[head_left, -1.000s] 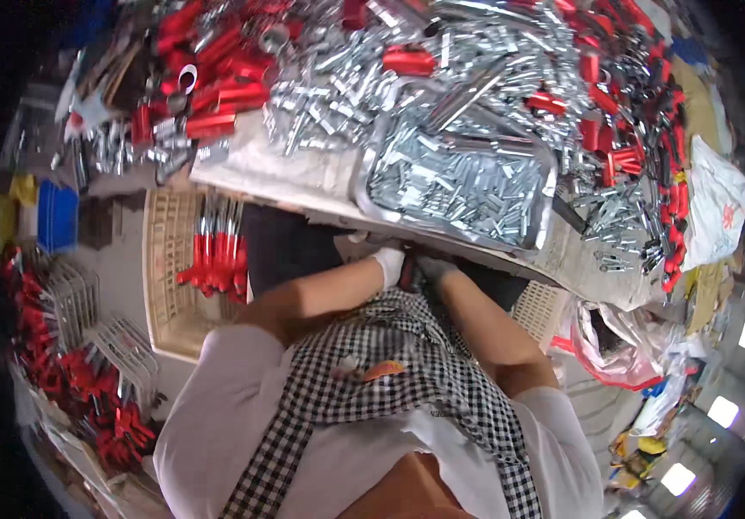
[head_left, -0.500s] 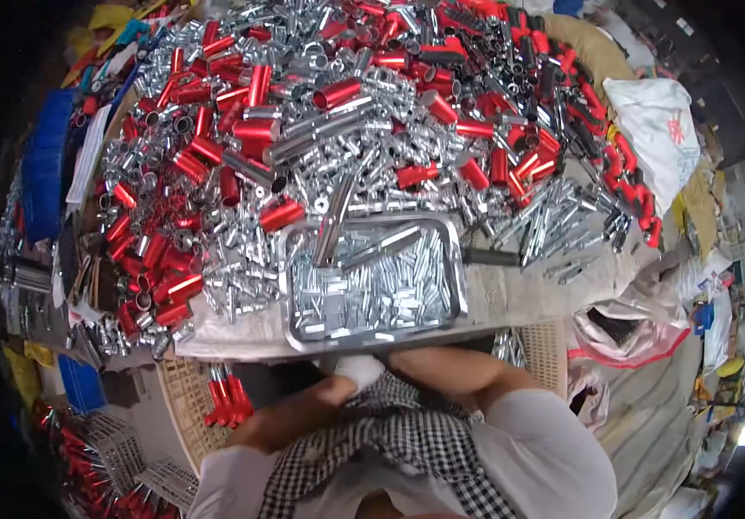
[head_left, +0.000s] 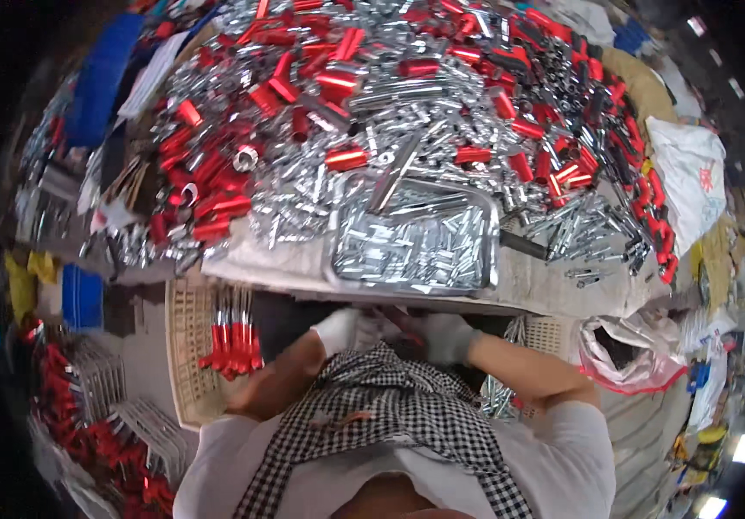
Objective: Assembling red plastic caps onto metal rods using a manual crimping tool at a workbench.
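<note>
Both my hands wear pale gloves and are close together just below the table's front edge, above the checked apron (head_left: 390,406). My left hand (head_left: 342,331) is closed, its blurred fingers pointing inward. My right hand (head_left: 448,336) is also closed, its fingers turned toward the left. Between them shows a small dark-reddish thing (head_left: 403,323), too smeared and shaded to name. Directly beyond the hands, on the table, lies a metal tray (head_left: 416,288) full of short silvery rods (head_left: 407,246). A long metal tube (head_left: 394,175) leans over its far rim.
A large heap of red tubes (head_left: 346,159) and silvery parts covers the table behind the tray. Below the left side, a beige plastic basket (head_left: 184,346) holds red-handled tools (head_left: 232,337). At right are a white sack (head_left: 688,186) and an open bag (head_left: 632,363).
My view has shifted, so the table sits higher and further right. My right hand, formerly hidden under the table edge, now shows beside my left, with the reddish thing between them.
</note>
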Demonstrator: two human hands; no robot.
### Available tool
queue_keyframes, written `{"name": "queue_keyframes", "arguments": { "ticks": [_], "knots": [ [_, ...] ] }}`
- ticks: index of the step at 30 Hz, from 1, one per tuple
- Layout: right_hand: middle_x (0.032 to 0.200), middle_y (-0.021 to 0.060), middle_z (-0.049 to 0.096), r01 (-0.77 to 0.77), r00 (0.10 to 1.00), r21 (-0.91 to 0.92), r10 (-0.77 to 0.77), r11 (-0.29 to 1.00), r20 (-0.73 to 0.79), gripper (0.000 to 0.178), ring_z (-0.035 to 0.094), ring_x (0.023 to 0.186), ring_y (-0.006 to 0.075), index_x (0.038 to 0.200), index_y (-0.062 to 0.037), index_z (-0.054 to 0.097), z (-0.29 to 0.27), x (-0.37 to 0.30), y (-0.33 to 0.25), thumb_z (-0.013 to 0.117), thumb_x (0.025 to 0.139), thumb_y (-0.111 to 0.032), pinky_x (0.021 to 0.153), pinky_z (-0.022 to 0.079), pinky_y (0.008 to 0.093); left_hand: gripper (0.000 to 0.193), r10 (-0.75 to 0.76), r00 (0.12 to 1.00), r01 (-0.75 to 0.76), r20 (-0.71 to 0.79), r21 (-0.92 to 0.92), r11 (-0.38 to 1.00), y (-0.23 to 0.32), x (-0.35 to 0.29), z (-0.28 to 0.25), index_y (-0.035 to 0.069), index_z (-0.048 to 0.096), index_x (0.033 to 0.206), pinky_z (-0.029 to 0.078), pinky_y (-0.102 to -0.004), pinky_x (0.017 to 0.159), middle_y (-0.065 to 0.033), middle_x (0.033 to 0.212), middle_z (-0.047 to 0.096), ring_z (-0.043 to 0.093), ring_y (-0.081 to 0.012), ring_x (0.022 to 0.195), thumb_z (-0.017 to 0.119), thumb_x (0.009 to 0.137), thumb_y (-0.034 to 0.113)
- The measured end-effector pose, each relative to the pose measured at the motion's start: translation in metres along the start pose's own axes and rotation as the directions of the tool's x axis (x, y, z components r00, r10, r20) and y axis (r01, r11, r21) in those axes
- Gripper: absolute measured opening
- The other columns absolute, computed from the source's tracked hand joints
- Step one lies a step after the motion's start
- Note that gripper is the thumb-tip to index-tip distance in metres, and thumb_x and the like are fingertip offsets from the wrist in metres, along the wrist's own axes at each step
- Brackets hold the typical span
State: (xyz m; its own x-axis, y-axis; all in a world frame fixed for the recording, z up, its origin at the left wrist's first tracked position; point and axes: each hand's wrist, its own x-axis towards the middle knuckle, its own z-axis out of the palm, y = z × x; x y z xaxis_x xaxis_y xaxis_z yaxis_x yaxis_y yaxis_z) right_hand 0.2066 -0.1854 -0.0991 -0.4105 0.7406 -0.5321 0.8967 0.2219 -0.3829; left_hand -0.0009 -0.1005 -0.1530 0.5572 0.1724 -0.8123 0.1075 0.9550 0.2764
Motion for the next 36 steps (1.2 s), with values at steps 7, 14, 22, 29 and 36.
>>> {"name": "queue_keyframes", "arguments": {
  "ticks": [7, 14, 22, 29, 36],
  "knots": [
    [0.093, 0.0145, 0.065, 0.262, 0.919, -0.234, -0.316, 0.936, -0.237, 0.052, 0.062, 0.071, 0.032, 0.139, -0.014, 0.049, 0.004, -0.053, -0.045, 0.061, 0.089, -0.021, 0.058, 0.052, 0.042, 0.033, 0.675, 0.733, -0.425, 0.086, -0.717, 0.553, -0.024, -0.001, -0.067, 0.006, 0.058, 0.099, 0.048, -0.0559, 0.088, -0.0129, 0.082, 0.062, 0.061, -0.0345, 0.084, 0.041, 0.097, 0.034],
    [0.081, 0.0061, 0.054, -0.486, 0.871, 0.54, -0.429, -0.687, 0.239, 0.05, 0.055, 0.068, 0.0206, 0.117, 0.0009, 0.055, 0.036, 0.011, -0.064, 0.07, 0.078, -0.026, 0.066, 0.053, 0.0348, 0.035, 0.739, 0.48, -0.871, -0.473, -0.359, 0.336, -0.009, -0.141, -0.048, 0.009, 0.05, 0.072, 0.047, -0.0581, 0.092, -0.0119, 0.066, 0.053, 0.061, -0.0366, 0.082, 0.04, 0.096, 0.034],
    [0.089, 0.01, 0.064, -0.475, 0.846, 0.676, -0.503, -0.563, 0.176, 0.058, 0.065, 0.071, 0.0218, 0.127, -0.0034, 0.052, 0.031, 0.076, -0.12, 0.071, 0.08, -0.031, 0.066, 0.055, 0.0377, 0.069, 0.868, 0.296, -0.797, -0.398, -0.604, -0.005, -0.002, -0.192, -0.082, 0.005, 0.054, 0.097, 0.048, -0.0515, 0.089, -0.0151, 0.084, 0.061, 0.06, -0.0355, 0.083, 0.042, 0.089, 0.073],
    [0.113, 0.019, 0.066, -0.364, 0.809, 0.864, -0.578, -0.347, 0.109, 0.063, 0.066, 0.104, 0.0307, 0.136, 0.0002, 0.048, 0.024, 0.102, -0.145, 0.067, 0.09, -0.039, 0.092, 0.053, 0.0443, 0.019, 0.786, 0.617, -0.704, -0.046, -0.478, 0.525, -0.089, -0.115, -0.216, 0.004, 0.06, 0.077, 0.05, -0.0379, 0.066, -0.0091, 0.07, 0.06, 0.059, -0.0244, 0.068, 0.063, 0.088, 0.019],
    [0.106, 0.0126, 0.066, 0.015, 1.0, 0.963, 0.022, -0.269, -0.009, 0.041, 0.062, 0.099, 0.025, 0.125, 0.0013, 0.058, 0.044, 0.066, -0.086, 0.067, 0.089, -0.016, 0.093, 0.049, 0.0387, 0.035, 0.316, 0.841, 0.191, -0.439, 0.787, 0.586, -0.167, -0.026, -0.427, -0.002, 0.071, 0.089, 0.054, -0.0354, 0.067, -0.0098, 0.081, 0.072, 0.07, -0.0223, 0.075, 0.071, 0.072, 0.028]
  ]
}}
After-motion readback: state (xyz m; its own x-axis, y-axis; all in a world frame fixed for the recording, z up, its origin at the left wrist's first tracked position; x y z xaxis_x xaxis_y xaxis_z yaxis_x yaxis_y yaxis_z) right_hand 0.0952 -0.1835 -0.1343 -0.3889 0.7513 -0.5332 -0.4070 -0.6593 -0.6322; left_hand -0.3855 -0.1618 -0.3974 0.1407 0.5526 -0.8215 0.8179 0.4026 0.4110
